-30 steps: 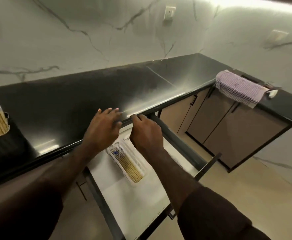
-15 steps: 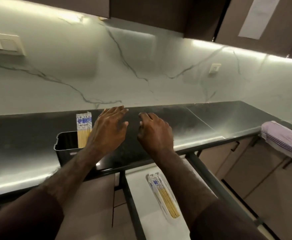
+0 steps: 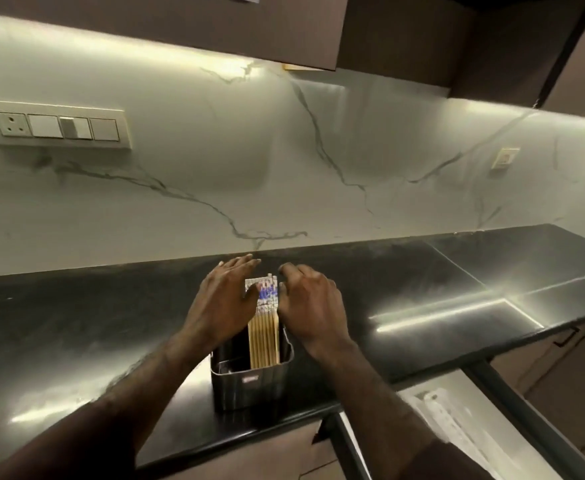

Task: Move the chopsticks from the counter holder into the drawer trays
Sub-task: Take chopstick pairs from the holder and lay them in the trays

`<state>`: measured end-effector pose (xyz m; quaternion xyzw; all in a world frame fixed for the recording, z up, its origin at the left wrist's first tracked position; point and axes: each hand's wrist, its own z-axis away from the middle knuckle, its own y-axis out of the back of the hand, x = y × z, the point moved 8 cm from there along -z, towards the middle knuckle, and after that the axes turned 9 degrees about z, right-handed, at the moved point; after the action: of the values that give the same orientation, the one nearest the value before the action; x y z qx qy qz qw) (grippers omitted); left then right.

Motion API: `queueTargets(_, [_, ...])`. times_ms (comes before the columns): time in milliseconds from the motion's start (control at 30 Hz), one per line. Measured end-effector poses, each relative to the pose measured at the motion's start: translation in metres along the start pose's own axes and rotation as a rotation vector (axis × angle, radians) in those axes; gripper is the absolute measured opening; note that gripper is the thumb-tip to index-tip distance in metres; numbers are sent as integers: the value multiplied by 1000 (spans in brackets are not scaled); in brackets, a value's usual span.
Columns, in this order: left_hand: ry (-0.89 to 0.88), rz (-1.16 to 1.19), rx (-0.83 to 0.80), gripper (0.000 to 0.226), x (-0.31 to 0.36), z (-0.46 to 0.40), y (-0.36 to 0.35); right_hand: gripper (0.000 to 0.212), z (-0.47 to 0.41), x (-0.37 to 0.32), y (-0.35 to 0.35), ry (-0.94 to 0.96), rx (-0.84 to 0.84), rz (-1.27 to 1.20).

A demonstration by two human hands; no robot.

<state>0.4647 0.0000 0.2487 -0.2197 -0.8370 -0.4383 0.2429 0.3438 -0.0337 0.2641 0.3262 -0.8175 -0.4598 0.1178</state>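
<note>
A bundle of wooden chopsticks (image 3: 264, 336) with blue-and-white patterned tops stands upright in a dark metal holder (image 3: 249, 388) on the black counter (image 3: 76, 334). My left hand (image 3: 223, 304) is at the bundle's left side, fingers stretched past it and thumb at the patterned tops. My right hand (image 3: 310, 304) flanks the right side, fingers curled loosely. Neither hand has closed round the chopsticks. The open drawer (image 3: 513, 403) shows at the lower right, with a blurred white tray (image 3: 436, 410) inside.
A marble backsplash rises behind the counter, with a switch panel (image 3: 60, 128) at the upper left and a small socket (image 3: 504, 158) at the right. Dark wall cabinets (image 3: 388, 29) hang overhead. The holder stands close to the counter's front edge.
The view swung left from the drawer to the holder. Both hands left the drawer front, rose over the counter and now sit on either side of the chopsticks.
</note>
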Motion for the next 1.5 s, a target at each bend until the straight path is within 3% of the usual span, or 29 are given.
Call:
queueTargets(433, [209,68,-169,50,-97,-16,-57,21,-9,2,-106,-183,-220,-34])
queueTargets(700, [194,59,-195,52,-118,-29,-75,18,-13,2,-135,-211,-311,-66])
queueTargets(1067, [211,273,-65,38,-133,-38,-80,27,-12,3,-145,-244,-290,-106])
queueTargets(1500, [391,572,32,27,-145,-38,-75,23,-9,9,-146,-273,-216,-149])
